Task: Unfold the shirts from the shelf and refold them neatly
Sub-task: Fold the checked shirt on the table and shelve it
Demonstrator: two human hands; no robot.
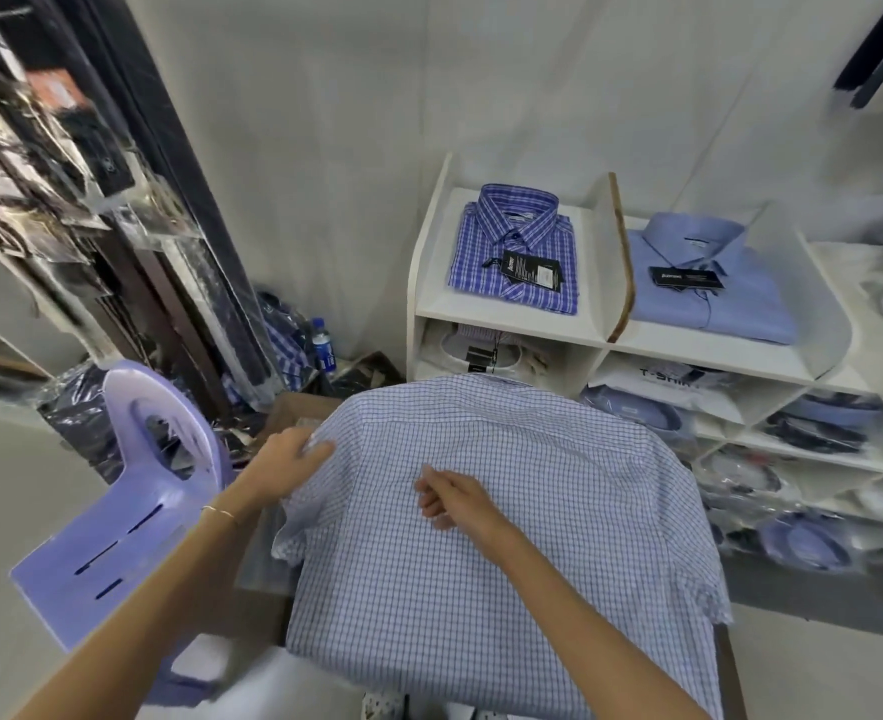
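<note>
Head view: checked shirt lies back-up, spread flat over a work surface that is almost fully hidden under it; only a brown cardboard edge shows at the far left corner. Both short sleeves hang past the sides, and the hem runs out of frame at the bottom. Left hand rests on the left shoulder seam, fingers curled over the cloth edge, pinching or just pressing, cannot tell. Right hand sits mid-back of the shirt, fingers loosely bent inward, nothing visibly held. A thin bracelet is on the left wrist.

Room is tight: lilac plastic chair just beside the left forearm, white shelf unit right behind the shirt collar. Some bare floor lower left.

Top shelf holds a folded blue plaid shirt with a black tag, and beyond a divider a folded plain light-blue shirt, also tagged. Lower compartments hold bagged shirts, glossy plastic, details blurred; one pack reads "T-SHI", the rest cut off. Water bottle stands on the floor near the wall. Dark clutter in clear wrap at upper left, hard to make out. Shirt fabric is a fine blue-on-white grid, lightly creased.
</note>
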